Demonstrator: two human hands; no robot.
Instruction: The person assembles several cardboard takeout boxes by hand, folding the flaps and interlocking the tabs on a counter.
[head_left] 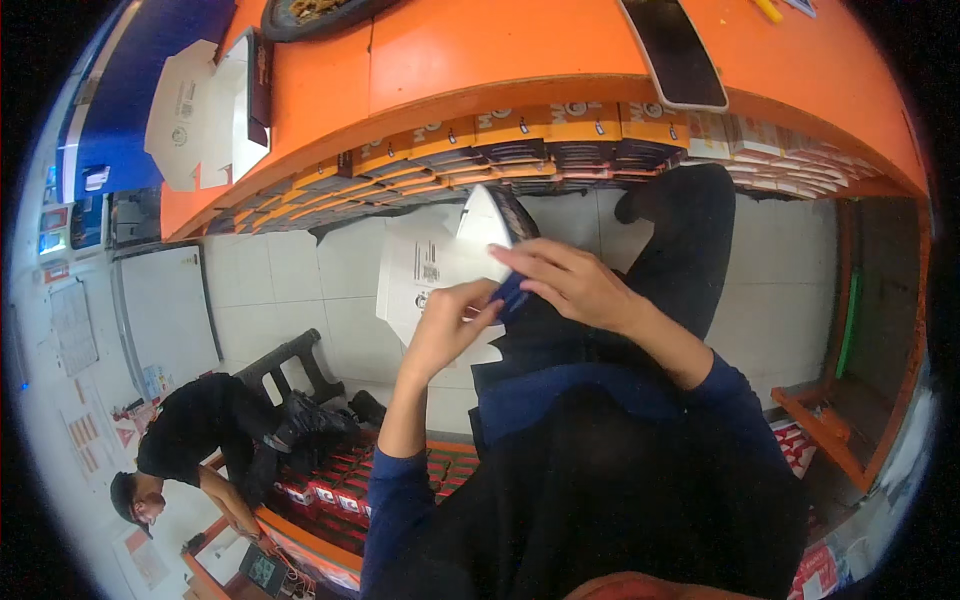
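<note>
Both hands met over the person's lap, close to the body, so the work sat right under the eyes. Right hand (570,285) lay on top of a white flat box (440,265), fingers curled and pinching its folded edge beside a small dark blue part (512,293). Left hand (445,325) came up from below and gripped the same box, thumb pressed on the card, so the box stayed steady between the two. An orange counter (500,60) stood in front, with a phone (675,50) and another open white box (200,110) resting on top, near to reach. Stacked small boxes (520,150) filled the shelf below. Another person (200,440) bent over red boxes (320,490) at the left
</note>
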